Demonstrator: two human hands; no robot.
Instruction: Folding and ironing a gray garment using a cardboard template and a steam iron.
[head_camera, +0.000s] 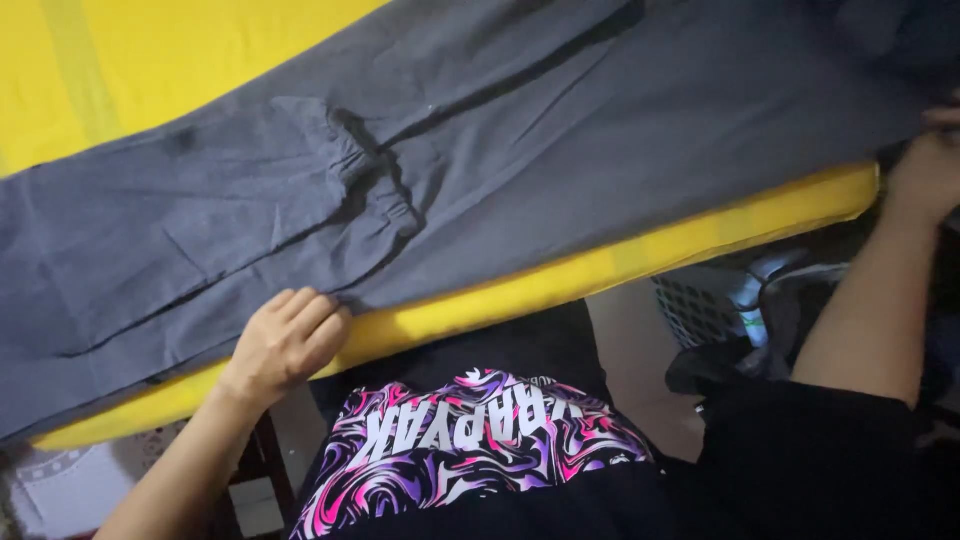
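A pair of grey trousers (420, 170) lies spread flat across a yellow mattress (600, 275). My left hand (285, 340) rests at the mattress's near edge, fingers curled on the lower hem of the grey cloth. At the far right my right hand (930, 165) grips the trousers' end by the mattress corner. Whether the left fingers pinch the cloth or only press it is unclear.
My black shirt with a pink and purple swirl print (470, 450) fills the lower middle. A white mesh basket (700, 305) with dark clothes stands below the mattress at the right. Patterned floor (50, 490) shows at lower left.
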